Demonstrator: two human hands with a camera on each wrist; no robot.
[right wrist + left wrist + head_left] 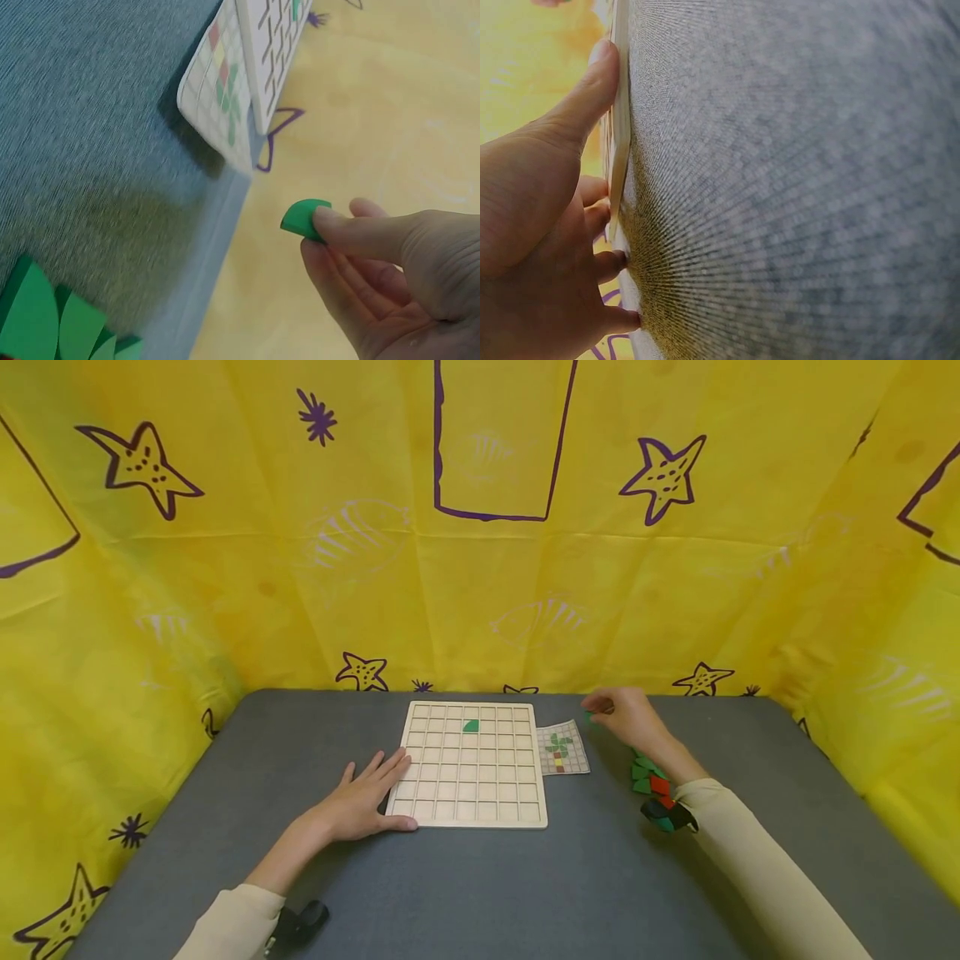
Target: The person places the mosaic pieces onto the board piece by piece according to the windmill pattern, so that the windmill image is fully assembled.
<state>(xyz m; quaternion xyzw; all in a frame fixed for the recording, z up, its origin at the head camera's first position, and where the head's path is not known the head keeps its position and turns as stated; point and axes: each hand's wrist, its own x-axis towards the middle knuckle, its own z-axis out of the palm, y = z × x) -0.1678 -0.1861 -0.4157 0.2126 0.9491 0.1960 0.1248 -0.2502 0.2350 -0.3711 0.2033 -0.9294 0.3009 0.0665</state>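
Observation:
A pale wooden grid board lies on the dark table, with one green quarter-round tile in a square of its upper part. My left hand rests with spread fingers along the board's left edge; its thumb lies on the board's near corner. Right of the board, my right hand pinches a green quarter-round piece between thumb and fingers, raised above the table in the right wrist view. Between that hand and the board is a pattern card with a green, red and yellow design.
Several loose green tiles and red tiles lie under my right forearm, partly hidden by the wrist strap. The grey table meets a yellow cloth with sea drawings behind and at both sides.

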